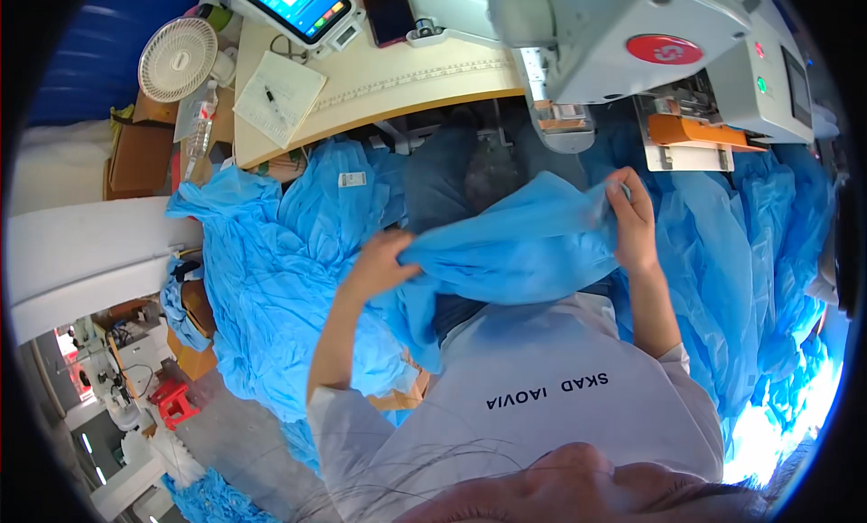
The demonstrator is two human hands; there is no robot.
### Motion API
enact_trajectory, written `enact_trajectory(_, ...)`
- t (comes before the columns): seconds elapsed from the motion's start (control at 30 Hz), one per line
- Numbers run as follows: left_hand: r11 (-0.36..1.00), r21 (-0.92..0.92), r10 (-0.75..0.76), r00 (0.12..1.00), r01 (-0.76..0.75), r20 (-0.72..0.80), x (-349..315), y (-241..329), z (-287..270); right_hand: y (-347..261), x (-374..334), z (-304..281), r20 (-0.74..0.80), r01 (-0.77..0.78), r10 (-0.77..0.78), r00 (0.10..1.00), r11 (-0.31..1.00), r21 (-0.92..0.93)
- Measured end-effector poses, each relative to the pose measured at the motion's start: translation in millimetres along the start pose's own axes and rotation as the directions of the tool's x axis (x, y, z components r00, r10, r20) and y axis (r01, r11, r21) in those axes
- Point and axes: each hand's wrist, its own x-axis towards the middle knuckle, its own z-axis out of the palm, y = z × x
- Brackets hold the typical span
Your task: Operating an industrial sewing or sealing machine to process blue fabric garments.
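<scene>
A piece of thin, light-blue fabric (519, 243) is stretched across my lap, sagging between my hands. My left hand (383, 265) is closed on its left end. At its right end, my right hand (631, 218) pinches the edge between thumb and fingers, just below the sewing machine (632, 53). The fabric's middle hangs in loose folds. More of the same blue cloth (271, 279) lies heaped beside my left arm, with a small white label (352, 179) on it.
Ahead is a tabletop (379, 80) with a ruler strip, a notepad (280, 98) with a pen, a touchscreen (293, 8) and a phone (389, 14). A fan (178, 60) and a plastic bottle (202, 121) stand left. Blue cloth (713, 243) hangs at right; a red stool (173, 403) stands behind left.
</scene>
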Motion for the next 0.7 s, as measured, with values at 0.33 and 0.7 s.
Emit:
enact_trajectory(0.33, 0.658, 0.477, 0.682, 0.73, -0.583, -0.048, 105, 107, 48, -31, -21, -17, -0.221, -0.107, 0.056, 0.974, 0.969, -0.223)
enact_trajectory(0.7, 0.91, -0.331, 0.305, 0.944, -0.251, 0.125, 124, 94, 29, -22, -6, -20, -0.196, -0.087, 0.145, 0.97, 0.957, 0.278)
